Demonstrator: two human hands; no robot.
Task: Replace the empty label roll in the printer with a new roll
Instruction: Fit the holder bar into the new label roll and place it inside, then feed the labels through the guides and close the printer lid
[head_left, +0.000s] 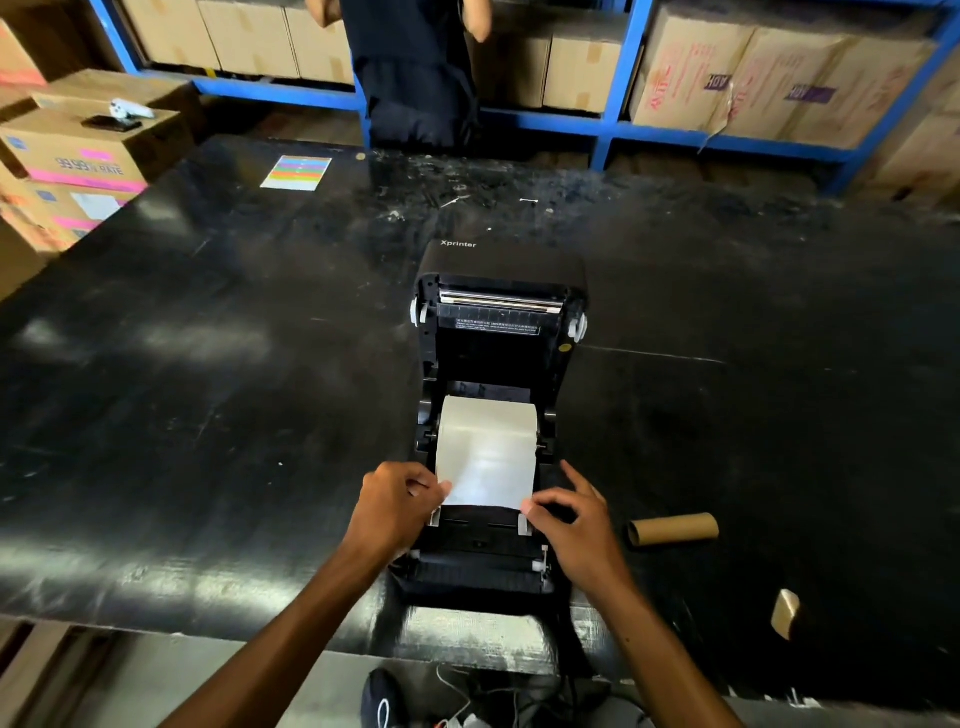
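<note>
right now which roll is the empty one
The bare brown cardboard tube lying on its side on the table, right of the printer; the white label roll sits inside it.

Black Xprinter label printer (498, 332) with white lettering and a white label roll (487, 447) on a glossy black table (208, 364), brown cardboard core (673, 529), blue shelving (618, 78), tan boxes (249, 36), pink-striped box (78, 156), rainbow-striped white sheet (297, 172).
</note>
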